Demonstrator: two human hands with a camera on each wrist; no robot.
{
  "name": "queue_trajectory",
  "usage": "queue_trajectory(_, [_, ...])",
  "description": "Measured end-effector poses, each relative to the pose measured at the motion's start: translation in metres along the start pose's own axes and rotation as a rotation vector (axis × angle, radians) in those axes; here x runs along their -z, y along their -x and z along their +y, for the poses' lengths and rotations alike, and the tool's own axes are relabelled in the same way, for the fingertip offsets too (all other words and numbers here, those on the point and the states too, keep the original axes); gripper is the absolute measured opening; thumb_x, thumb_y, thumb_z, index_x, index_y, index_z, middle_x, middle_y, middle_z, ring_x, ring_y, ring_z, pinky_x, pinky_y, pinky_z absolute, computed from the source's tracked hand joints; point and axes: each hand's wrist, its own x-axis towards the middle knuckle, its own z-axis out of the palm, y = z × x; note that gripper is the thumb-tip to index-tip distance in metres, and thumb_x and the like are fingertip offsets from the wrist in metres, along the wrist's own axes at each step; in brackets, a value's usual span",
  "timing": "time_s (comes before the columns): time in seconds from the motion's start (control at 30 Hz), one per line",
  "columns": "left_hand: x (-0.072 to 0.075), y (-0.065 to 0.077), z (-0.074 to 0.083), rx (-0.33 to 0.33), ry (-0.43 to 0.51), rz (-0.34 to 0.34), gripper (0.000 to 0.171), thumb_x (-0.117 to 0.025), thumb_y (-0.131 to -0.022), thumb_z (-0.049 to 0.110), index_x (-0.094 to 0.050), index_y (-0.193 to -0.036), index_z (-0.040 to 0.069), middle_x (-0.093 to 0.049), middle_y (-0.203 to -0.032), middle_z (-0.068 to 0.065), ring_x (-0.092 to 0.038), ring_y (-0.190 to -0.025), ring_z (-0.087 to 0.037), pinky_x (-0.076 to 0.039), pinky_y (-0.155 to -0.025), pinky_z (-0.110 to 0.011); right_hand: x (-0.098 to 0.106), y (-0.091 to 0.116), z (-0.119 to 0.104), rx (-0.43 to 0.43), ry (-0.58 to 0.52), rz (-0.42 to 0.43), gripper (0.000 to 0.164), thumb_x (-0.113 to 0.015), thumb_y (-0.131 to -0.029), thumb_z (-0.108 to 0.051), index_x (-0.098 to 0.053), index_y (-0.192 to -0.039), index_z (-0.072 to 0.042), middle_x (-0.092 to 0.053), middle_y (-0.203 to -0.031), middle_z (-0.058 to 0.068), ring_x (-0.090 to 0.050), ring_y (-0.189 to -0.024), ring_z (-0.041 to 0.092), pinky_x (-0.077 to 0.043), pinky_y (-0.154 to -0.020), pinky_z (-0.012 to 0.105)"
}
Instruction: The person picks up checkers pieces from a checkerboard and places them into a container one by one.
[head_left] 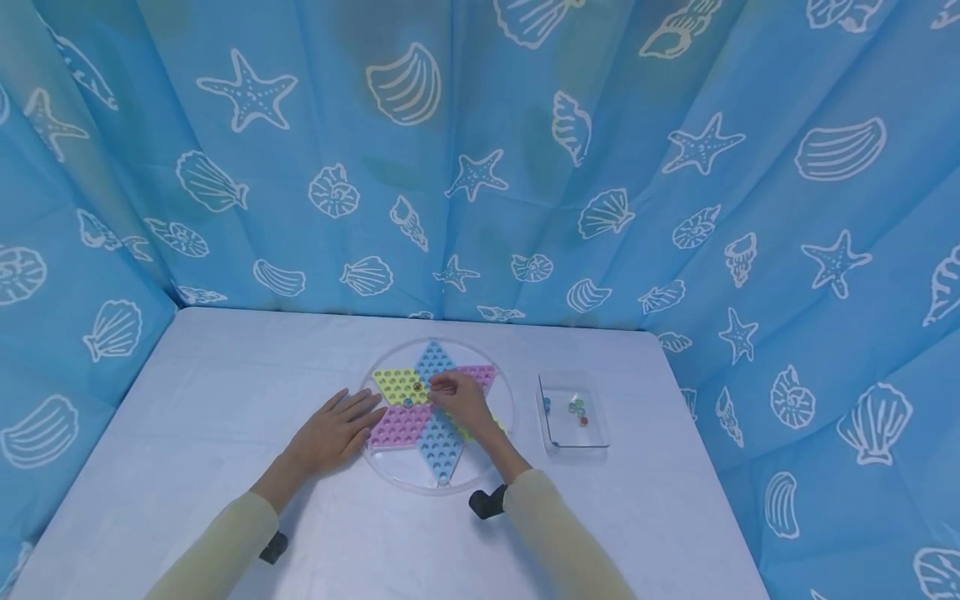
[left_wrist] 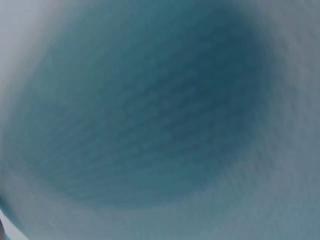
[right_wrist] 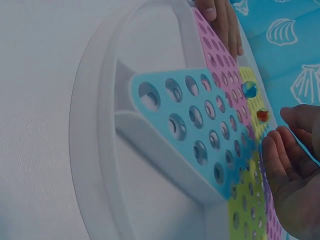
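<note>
A round, clear-rimmed Chinese checkers board lies on the table, its star made of pink, blue and yellow-green hole-filled points. Flat at its left edge rests my left hand, fingers outstretched, fingertips by the pink point. Over the middle of the board, my right hand has loosely bent fingers apart from the thumb; no marble shows between them. Close to those fingertips, a red-orange marble and a blue marble sit on the yellow section. The left wrist view shows only a blurred teal surface.
Right of the board stands a clear rectangular box holding several marbles. The white tablecloth ends at a blue shell-print curtain behind and on both sides.
</note>
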Motion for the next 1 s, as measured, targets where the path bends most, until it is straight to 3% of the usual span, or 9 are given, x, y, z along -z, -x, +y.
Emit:
queue_trajectory(0.5, [-0.001,0.000,0.000,-0.006,-0.013,0.011,0.052,-0.044,-0.103,0.039,-0.047,-0.151,0.019,-0.038,-0.158,-0.004,-0.029,-0.147,-0.026,-0.020,-0.119,-0.049,-0.021,-0.013,0.009,-0.071,0.102,0.034,0.021,-0.073,-0.089,-0.017,-0.073,-0.109,-0.009,-0.067,-0.091,-0.004,-0.062,-0.085,0.012,-0.053,-0.080,0.029])
queue_trajectory(0.7, [0.000,-0.001,0.000,0.000,-0.013,-0.011,0.052,-0.042,-0.104,0.039,-0.045,-0.152,0.019,-0.036,-0.159,-0.003,-0.026,-0.148,-0.024,-0.017,-0.121,-0.047,-0.026,-0.016,0.005,-0.103,0.166,0.058,0.023,-0.075,-0.089,-0.025,-0.073,-0.108,-0.013,-0.064,-0.087,-0.009,-0.058,-0.081,0.008,-0.050,-0.077,0.028])
queue_trajectory(1.0, [-0.002,-0.001,0.000,0.019,0.007,-0.031,0.052,-0.042,-0.104,0.038,-0.044,-0.153,0.019,-0.035,-0.159,-0.003,-0.023,-0.149,-0.024,-0.013,-0.121,-0.047,-0.029,-0.016,0.000,-0.105,0.200,0.098,0.018,-0.076,-0.087,-0.024,-0.074,-0.102,-0.014,-0.063,-0.082,-0.010,-0.057,-0.075,0.006,-0.048,-0.072,0.027])
